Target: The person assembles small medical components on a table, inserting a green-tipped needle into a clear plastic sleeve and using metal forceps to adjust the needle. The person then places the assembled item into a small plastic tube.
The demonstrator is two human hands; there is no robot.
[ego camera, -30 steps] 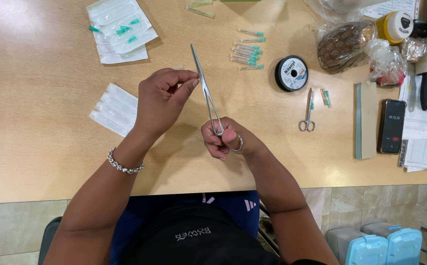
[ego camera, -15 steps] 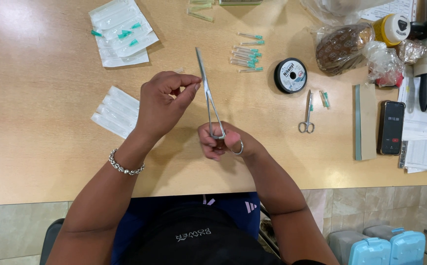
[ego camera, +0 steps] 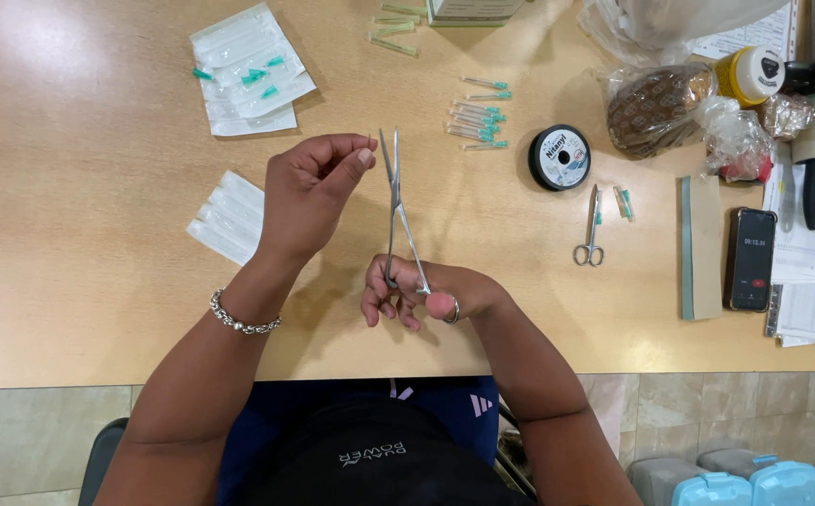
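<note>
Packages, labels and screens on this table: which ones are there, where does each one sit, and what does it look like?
Clear sterile pouches: far left, flat, white-backed, teal-tipped pieces inside.
White packets: beside the left hand, small fanned stack.
Thread spool: centre right, round, black with a white label.
Phone: right, dark, screen lit, red button.
Yellow jar: far right, black-and-white lid label.
Clear bag: next to it, brown contents.
</note>
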